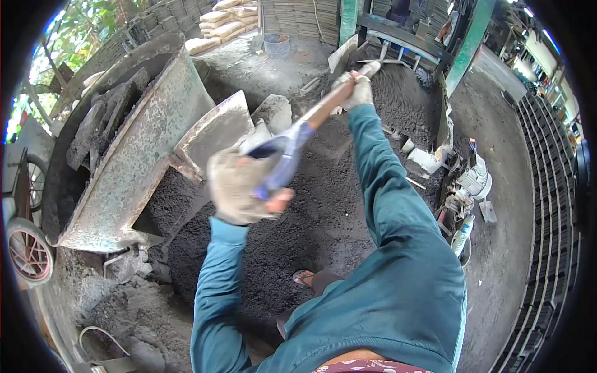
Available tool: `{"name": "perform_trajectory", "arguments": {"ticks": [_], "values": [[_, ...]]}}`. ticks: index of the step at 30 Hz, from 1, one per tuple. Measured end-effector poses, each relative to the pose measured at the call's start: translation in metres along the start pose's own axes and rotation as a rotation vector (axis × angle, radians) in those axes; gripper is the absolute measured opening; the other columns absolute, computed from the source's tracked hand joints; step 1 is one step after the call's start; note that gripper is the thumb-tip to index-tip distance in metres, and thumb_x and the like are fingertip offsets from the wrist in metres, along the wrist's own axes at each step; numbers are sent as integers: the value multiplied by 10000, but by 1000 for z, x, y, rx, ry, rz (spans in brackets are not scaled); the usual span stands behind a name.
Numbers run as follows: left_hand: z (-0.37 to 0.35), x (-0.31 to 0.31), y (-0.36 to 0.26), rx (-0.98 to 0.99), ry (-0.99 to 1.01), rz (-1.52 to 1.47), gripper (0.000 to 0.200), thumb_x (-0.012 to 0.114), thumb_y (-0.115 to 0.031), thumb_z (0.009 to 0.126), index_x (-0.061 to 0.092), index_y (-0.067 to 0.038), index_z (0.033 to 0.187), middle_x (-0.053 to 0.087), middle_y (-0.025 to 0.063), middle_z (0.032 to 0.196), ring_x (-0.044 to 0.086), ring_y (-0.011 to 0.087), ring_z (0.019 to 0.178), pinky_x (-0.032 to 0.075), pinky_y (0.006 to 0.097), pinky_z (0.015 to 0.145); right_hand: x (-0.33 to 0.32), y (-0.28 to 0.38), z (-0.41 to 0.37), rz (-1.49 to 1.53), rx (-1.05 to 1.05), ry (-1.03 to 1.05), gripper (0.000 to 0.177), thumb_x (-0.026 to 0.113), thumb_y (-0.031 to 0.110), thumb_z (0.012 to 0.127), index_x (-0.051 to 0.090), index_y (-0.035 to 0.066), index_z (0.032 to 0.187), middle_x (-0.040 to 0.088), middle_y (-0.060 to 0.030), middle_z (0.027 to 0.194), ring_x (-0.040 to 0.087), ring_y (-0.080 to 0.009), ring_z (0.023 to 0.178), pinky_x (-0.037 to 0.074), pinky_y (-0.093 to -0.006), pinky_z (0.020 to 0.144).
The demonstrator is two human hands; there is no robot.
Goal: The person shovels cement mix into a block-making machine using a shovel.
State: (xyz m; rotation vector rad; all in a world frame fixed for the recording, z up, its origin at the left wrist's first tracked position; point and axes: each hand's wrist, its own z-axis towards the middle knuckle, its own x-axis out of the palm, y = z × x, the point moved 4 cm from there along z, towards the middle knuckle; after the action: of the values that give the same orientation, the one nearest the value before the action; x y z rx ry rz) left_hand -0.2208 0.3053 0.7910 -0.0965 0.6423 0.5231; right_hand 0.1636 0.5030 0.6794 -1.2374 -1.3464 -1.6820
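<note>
My left hand (239, 186), in a grey work glove, is closed around the blue lower part of a long-handled tool (286, 152). Its wooden shaft (323, 109) runs up and away to my right hand (356, 88), also gloved, which grips it near the far end. Both arms wear teal sleeves. A grey metal plate (214, 130) lies just beyond my left glove. I cannot tell whether it is the tool's blade or a chute on the mixer. Beneath the tool lies a dark, damp heap of mix (298, 236).
A big round metal mixer pan (124, 155) tilts at the left, with a wheel (28, 252) below it. Sacks (224, 18) and a bucket (277, 43) stand at the back. A green machine frame (466, 43), a motor (476, 180) and racks of blocks (553, 205) are at the right. My sandalled foot (305, 278) stands on the heap.
</note>
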Motion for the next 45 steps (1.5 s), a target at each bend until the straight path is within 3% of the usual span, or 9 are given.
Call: {"name": "perform_trajectory", "arguments": {"ticks": [4, 12, 21, 26, 30, 33, 36, 38, 45], "values": [[-48, 63, -69, -79, 481, -81, 377, 682, -527, 688, 675, -161, 777, 578, 30, 694, 614, 255, 755, 429, 511, 965, -69, 32, -38, -337, -17, -99, 241, 597, 302, 905, 513, 151, 737, 527, -32, 627, 525, -224, 543, 491, -381, 552], [-321, 12, -184, -794, 356, -248, 314, 765, -330, 680, 677, -110, 887, 651, 78, 990, 593, 305, 1052, 434, 507, 1000, -49, -98, -244, -307, 264, 174, 140, 636, 199, 890, 521, 136, 841, 543, -7, 722, 574, -198, 676, 509, -408, 687], [-389, -214, -368, -1325, -778, 108, 523, 758, -118, 824, 561, -82, 1308, 568, 177, 1350, 558, 280, 1221, 451, 390, 1032, -78, -240, -450, -285, 852, -156, 150, 564, 193, 914, 545, 71, 829, 540, -59, 738, 556, -259, 744, 497, -480, 869], [-406, -141, -424, -1602, -1178, -409, 586, 737, -185, 884, 499, -60, 1405, 627, 78, 1206, 597, 180, 1080, 484, 319, 919, -189, -278, -445, -549, 1239, -268, 270, 456, 272, 946, 566, 48, 844, 606, -74, 755, 636, -242, 761, 559, -442, 784], [-437, 10, -434, -2028, -1457, -1195, 230, 716, -323, 907, 622, -140, 1009, 601, -23, 752, 586, 118, 690, 467, 294, 619, -192, -258, -538, -232, 1651, -587, 209, 587, 226, 836, 599, 30, 908, 663, -89, 803, 659, -207, 686, 591, -376, 662], [-434, 74, -417, -1581, -2052, -1741, 308, 743, -417, 846, 556, -172, 851, 545, -11, 634, 566, 213, 584, 507, 415, 598, -145, -213, -649, -447, 1899, -418, 275, 589, 235, 886, 578, 0, 1028, 652, -119, 851, 659, -213, 715, 584, -368, 638], [-478, 50, -432, -1024, -2688, -1135, 120, 616, -235, 853, 528, -159, 823, 546, 32, 643, 552, 239, 557, 489, 477, 534, -100, -154, -642, -642, 2093, 436, 486, 549, 337, 995, 484, -24, 1312, 605, -168, 994, 659, -295, 871, 590, -451, 739], [-528, 53, -461, -1260, -2753, -925, 118, 566, -263, 843, 511, -198, 760, 473, 10, 581, 466, 223, 478, 458, 451, 524, -98, -105, -581, -412, 2009, 311, 700, 571, 466, 971, 379, -16, 1439, 543, -154, 1081, 580, -370, 1066, 481, -568, 1010], [-570, 189, -552, -2050, -2644, -336, 212, 688, -331, 899, 544, -184, 846, 534, 32, 668, 549, 255, 519, 514, 483, 524, -150, 30, -471, -1105, 1432, 954, 733, 804, 235, 787, 446, 26, 1391, 661, -95, 976, 674, -220, 835, 567, -383, 789]]}}
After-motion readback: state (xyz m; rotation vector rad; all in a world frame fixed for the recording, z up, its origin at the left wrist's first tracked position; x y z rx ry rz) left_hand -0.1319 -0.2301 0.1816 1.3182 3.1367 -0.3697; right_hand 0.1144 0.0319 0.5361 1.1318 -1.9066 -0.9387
